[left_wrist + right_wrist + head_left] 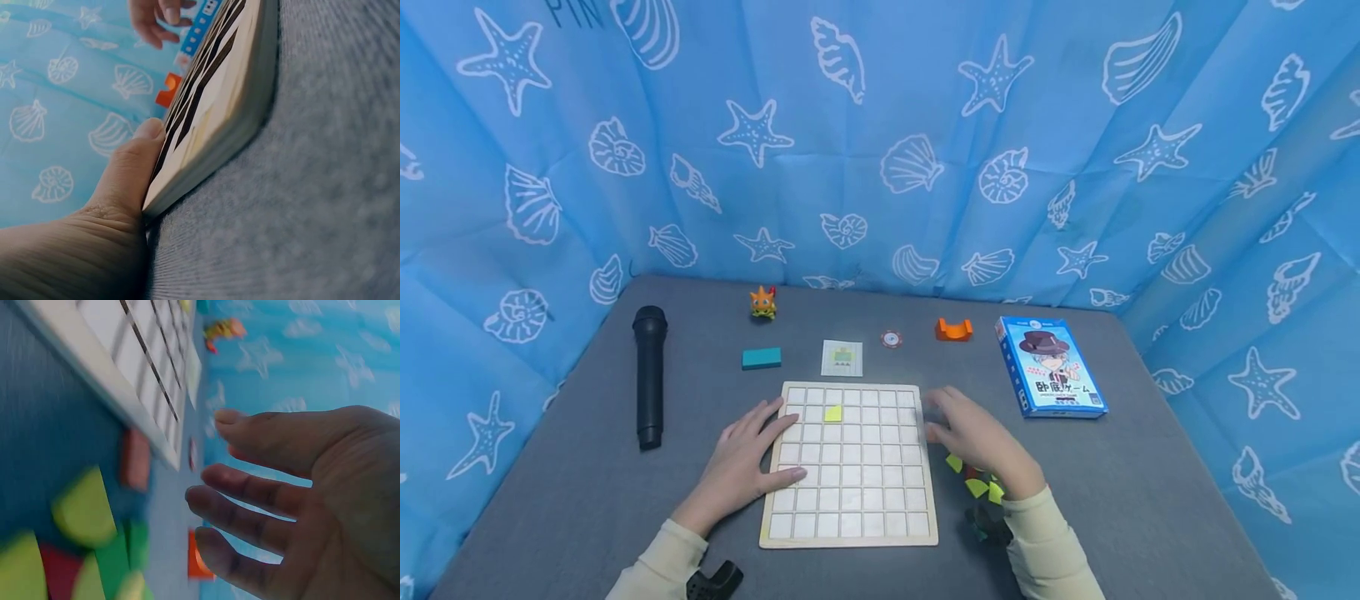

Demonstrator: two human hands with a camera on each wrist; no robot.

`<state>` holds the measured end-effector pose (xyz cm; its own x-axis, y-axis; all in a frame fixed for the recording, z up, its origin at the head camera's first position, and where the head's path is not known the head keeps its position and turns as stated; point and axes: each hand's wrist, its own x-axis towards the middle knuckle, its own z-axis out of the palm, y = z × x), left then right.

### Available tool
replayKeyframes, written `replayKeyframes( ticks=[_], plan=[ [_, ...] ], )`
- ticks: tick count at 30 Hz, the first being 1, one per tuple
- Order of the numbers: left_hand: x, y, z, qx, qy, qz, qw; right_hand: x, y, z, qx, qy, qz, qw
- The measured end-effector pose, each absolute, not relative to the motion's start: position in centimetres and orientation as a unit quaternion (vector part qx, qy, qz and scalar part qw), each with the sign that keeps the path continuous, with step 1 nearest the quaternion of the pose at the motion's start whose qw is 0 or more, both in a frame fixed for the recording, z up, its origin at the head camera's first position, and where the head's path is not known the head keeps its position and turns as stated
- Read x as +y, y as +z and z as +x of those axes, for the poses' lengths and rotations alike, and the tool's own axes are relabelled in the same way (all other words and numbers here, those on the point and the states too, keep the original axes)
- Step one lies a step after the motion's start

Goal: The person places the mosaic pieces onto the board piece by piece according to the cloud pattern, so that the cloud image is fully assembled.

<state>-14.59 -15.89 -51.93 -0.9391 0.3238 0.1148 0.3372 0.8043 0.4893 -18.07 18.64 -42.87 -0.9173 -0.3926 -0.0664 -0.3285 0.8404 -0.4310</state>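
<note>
Presumably steadying the board (852,476) on the table (587,500), the left grip (741,465) lies spread, unclenched, at its nine o'clock; the right grip (976,433), loosely parted, seemingly empty, hovers at two.

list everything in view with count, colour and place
flat wooden grid board: 1, pale, table centre
flat square piece: 1, yellow, on board's upper left
loose pieces: several, yellow, green, red, right of board
cylindrical microphone: 1, black, far left
toy figurine: 1, orange and yellow, back left
rectangular block: 1, teal, nearer than figurine
printed square card: 1, white, behind board
round chip: 1, red and white, right of card
curved piece: 1, orange, right of chip
illustrated rectangular box: 1, blue, right
fabric table: 1, grey, beneath these
patterned curtain: 1, blue and white, behind table
wrist devices: 2, black, on wrists
sleeves: 2, cream, forearms
left grip: 1, bare, board's left edge
right grip: 1, bare, right of board
</note>
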Motion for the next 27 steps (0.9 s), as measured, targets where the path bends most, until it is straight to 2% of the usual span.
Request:
replayKeyframes(
  ticks=[8, 14, 22, 27],
  plan=[
    [-15.9, -52.0, -14.5, -0.955, -0.244, -0.169, 0.014, 22.8, -42.4, -18.3, 0.961, -0.214, -0.151, 0.085],
    [-16.0, -52.1, -14.6, -0.954, -0.245, -0.174, 0.009, 23.6, -43.5, -17.9, 0.966, -0.204, -0.123, 0.105],
    [-16.0, -52.0, -14.5, -0.951, -0.252, -0.177, 0.014, 21.7, -44.9, -17.7, 0.967, -0.168, -0.183, 0.049],
    [-15.9, -52.0, -14.5, -0.950, -0.253, -0.182, 0.023, 20.9, -45.1, -17.8, 0.964, -0.158, -0.208, 0.040]
  ],
)
